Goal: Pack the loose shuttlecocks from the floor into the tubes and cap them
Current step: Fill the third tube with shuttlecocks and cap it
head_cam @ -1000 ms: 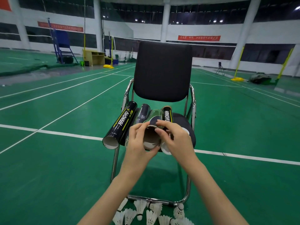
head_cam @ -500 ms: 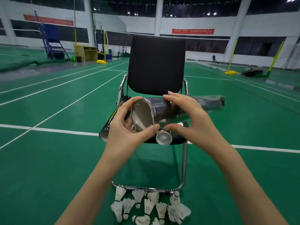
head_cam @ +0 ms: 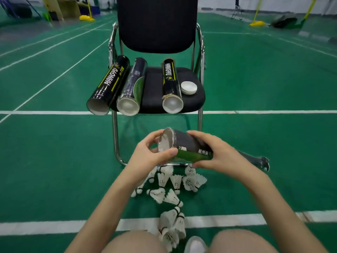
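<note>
While both hands grip it, the dark tube [head_cam: 189,148] sits low in front of the chair [head_cam: 156,84], lying roughly level above the floor with its open, ragged-edged mouth turned toward the left hand [head_cam: 147,157]. That hand's thumb and fingers are clamped around the rim at the mouth. The right hand [head_cam: 218,157] is wrapped around the tube's middle, fingers closed over the top and thumb beneath, and the far end of the tube pokes out beyond it, away from the chair's right leg.

Up on the chair seat lie 3 more tubes, mouths facing the camera. The leftmost black tube [head_cam: 107,84] overhangs the seat's left front corner; a green-banded tube [head_cam: 132,88] lies touching it on the inner side; a 3rd black tube [head_cam: 171,84] lies toward the seat's right, apart from the other 2. Just beside that one, near the seat's right edge, rests a white cap [head_cam: 189,87].

Below the chair's front rail, loose shuttlecocks [head_cam: 164,189] are scattered on the green floor [head_cam: 54,170], trailing back from the chair toward the person's knees, some crossing a white court line [head_cam: 45,228].
</note>
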Demonstrator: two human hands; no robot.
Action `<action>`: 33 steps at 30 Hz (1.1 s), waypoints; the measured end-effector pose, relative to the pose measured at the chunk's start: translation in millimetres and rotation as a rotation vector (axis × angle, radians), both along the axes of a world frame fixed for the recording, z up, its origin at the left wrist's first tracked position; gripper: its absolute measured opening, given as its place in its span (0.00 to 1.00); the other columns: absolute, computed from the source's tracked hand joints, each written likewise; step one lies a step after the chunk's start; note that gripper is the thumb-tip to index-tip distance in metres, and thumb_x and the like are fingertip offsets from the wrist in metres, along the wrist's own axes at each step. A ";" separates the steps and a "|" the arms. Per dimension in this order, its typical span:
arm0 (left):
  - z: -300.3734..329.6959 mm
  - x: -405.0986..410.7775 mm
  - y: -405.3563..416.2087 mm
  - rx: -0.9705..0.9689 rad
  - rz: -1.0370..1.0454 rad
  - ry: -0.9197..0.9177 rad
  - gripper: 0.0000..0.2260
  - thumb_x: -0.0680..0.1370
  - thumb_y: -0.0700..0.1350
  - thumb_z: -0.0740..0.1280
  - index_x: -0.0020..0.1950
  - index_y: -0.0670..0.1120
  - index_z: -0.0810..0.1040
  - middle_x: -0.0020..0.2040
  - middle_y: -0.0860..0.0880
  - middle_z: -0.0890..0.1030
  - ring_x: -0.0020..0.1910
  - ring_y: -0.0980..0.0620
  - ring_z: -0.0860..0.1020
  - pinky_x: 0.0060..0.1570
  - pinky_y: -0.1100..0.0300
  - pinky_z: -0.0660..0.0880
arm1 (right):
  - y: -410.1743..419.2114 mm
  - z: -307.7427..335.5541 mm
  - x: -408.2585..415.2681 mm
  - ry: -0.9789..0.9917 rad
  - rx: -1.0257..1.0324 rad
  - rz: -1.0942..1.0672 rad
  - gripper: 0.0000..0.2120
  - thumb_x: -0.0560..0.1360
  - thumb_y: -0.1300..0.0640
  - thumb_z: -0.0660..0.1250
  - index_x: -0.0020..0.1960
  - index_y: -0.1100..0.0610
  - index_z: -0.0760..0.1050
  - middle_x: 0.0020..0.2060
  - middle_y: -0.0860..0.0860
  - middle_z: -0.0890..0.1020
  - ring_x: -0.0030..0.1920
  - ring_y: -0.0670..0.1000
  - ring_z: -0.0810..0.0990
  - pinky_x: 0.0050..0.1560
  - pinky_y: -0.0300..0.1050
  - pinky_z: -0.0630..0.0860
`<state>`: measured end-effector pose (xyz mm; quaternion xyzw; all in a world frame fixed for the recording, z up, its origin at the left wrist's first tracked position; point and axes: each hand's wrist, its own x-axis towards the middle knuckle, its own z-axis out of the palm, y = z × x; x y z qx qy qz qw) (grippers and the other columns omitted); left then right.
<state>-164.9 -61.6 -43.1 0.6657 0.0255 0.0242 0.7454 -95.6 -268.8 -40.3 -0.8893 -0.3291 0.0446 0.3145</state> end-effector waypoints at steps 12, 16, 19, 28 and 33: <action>-143.5 33.9 -6.8 -0.125 -0.073 0.477 0.24 0.66 0.40 0.74 0.60 0.48 0.73 0.60 0.45 0.73 0.51 0.43 0.81 0.45 0.52 0.81 | -17.0 -174.2 10.3 0.272 -0.223 -0.064 0.46 0.63 0.48 0.75 0.69 0.33 0.49 0.63 0.45 0.70 0.59 0.46 0.70 0.59 0.48 0.70; -179.6 38.0 -3.7 -0.061 -0.155 0.524 0.25 0.71 0.42 0.73 0.65 0.47 0.69 0.62 0.46 0.72 0.55 0.45 0.79 0.50 0.50 0.80 | -20.4 -211.5 6.6 0.284 -0.233 -0.085 0.45 0.64 0.48 0.73 0.65 0.27 0.44 0.60 0.46 0.72 0.56 0.46 0.71 0.57 0.47 0.71; -206.8 35.6 -0.2 -0.129 -0.195 0.516 0.29 0.69 0.47 0.72 0.69 0.49 0.67 0.63 0.46 0.71 0.58 0.45 0.78 0.53 0.51 0.79 | -22.0 -227.1 7.1 0.260 -0.275 -0.091 0.46 0.65 0.49 0.73 0.66 0.29 0.42 0.62 0.47 0.71 0.55 0.46 0.70 0.57 0.47 0.71; -286.9 39.4 -1.9 0.420 0.056 0.264 0.15 0.76 0.30 0.62 0.57 0.46 0.76 0.55 0.51 0.78 0.55 0.54 0.77 0.56 0.71 0.72 | -50.7 -257.6 8.1 0.253 -0.345 -0.255 0.46 0.62 0.48 0.75 0.69 0.34 0.50 0.62 0.47 0.73 0.61 0.51 0.71 0.63 0.53 0.66; -327.7 41.6 -10.6 0.626 -0.058 0.271 0.19 0.76 0.32 0.64 0.65 0.44 0.72 0.60 0.49 0.75 0.58 0.55 0.73 0.58 0.71 0.68 | -62.1 -278.8 0.1 0.255 -0.371 -0.335 0.38 0.60 0.47 0.76 0.64 0.45 0.61 0.54 0.45 0.75 0.56 0.51 0.74 0.62 0.49 0.65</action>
